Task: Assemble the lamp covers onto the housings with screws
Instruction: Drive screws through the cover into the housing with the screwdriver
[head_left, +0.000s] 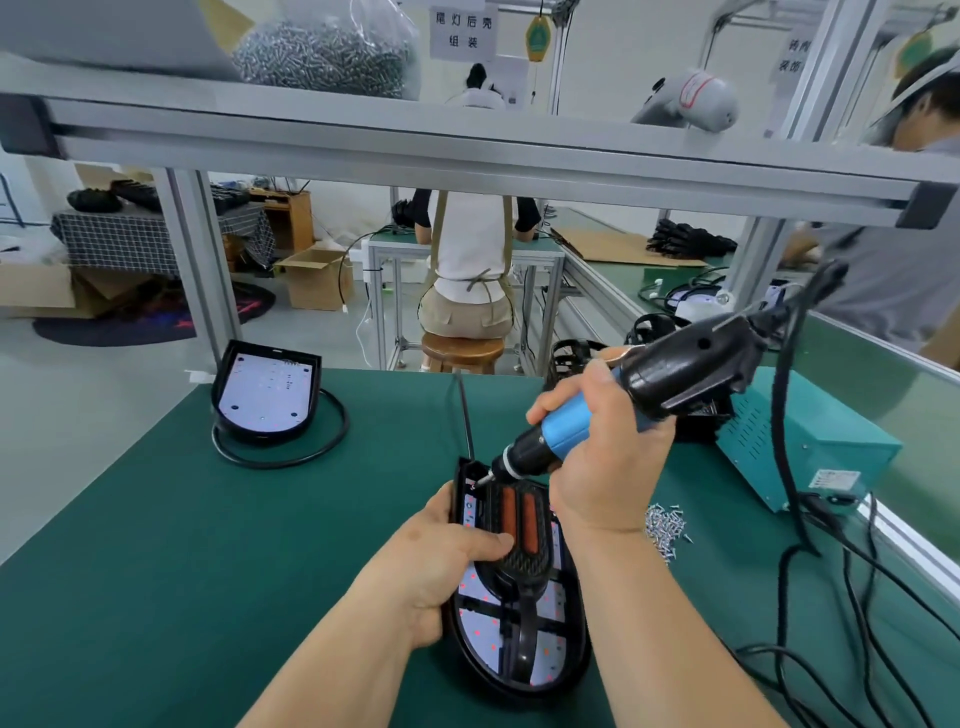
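Gripping the screwdriver (566, 431) in the right hand (602, 457) and clamping lamp cover (519, 519) onto housing (571, 670) on the table (208, 545) with the left hand (447, 561), driving into its far corner; likely needing another from the screw pile (665, 525) next.

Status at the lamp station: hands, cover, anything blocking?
Right hand grips screwdriver, bit at far-left corner of housing. Left hand clamps cover onto it. Loose screws lie to the right, clear of the bit.
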